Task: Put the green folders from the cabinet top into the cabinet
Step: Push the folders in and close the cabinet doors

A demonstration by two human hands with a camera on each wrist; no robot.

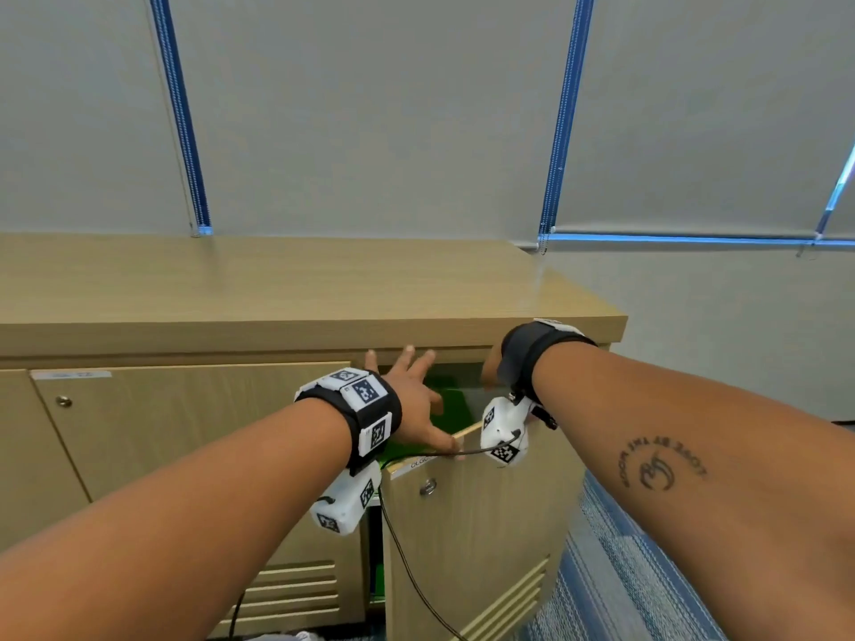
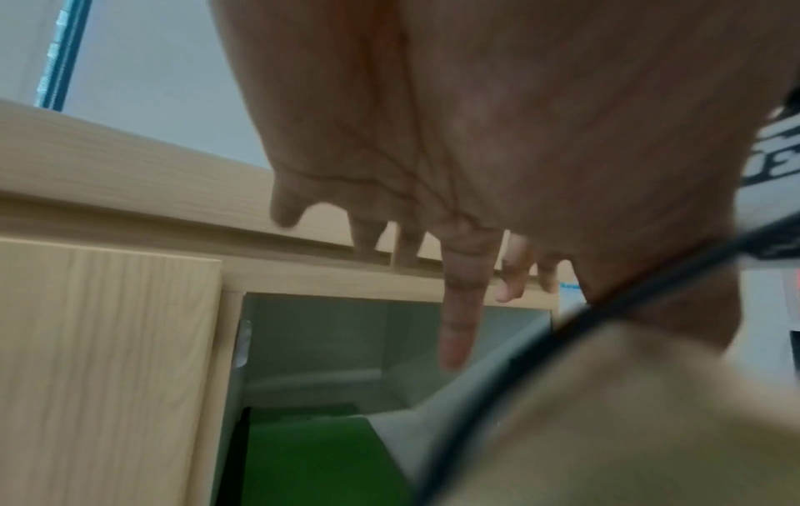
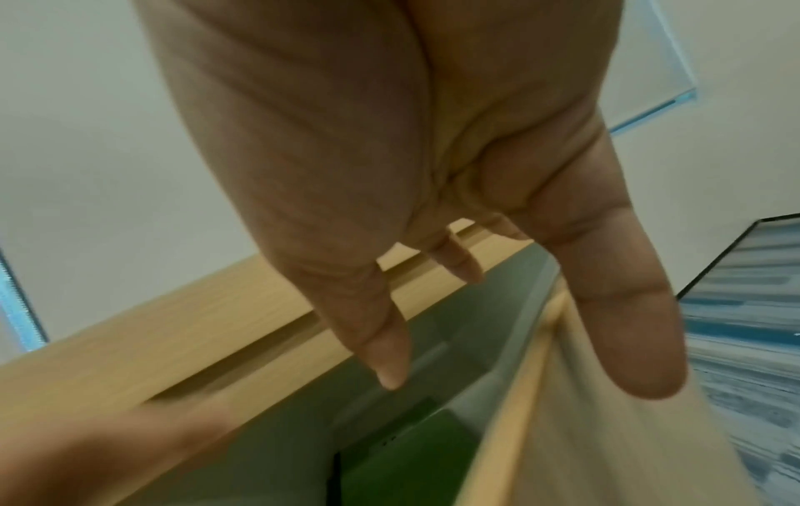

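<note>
Green folders (image 1: 446,400) lie inside the wooden cabinet, behind its open right door (image 1: 476,515); they show as a green slab (image 2: 311,455) low in the left wrist view and again as a green slab (image 3: 411,455) in the right wrist view. The cabinet top (image 1: 277,289) is bare. My left hand (image 1: 416,386) hovers at the opening with fingers spread and holds nothing; its thumb is near the door's top edge, and I cannot tell if it touches. My right hand (image 1: 490,370) is under the top's front lip, largely hidden by its wrist strap. Its fingers (image 3: 389,342) are straight and empty.
The left cabinet door (image 1: 185,432) is closed, with a lock (image 1: 63,401). A black cable (image 1: 416,580) hangs from my left wrist across the open door. Grey blinds (image 1: 370,108) rise behind the cabinet. Blue striped carpet (image 1: 647,571) lies to the right.
</note>
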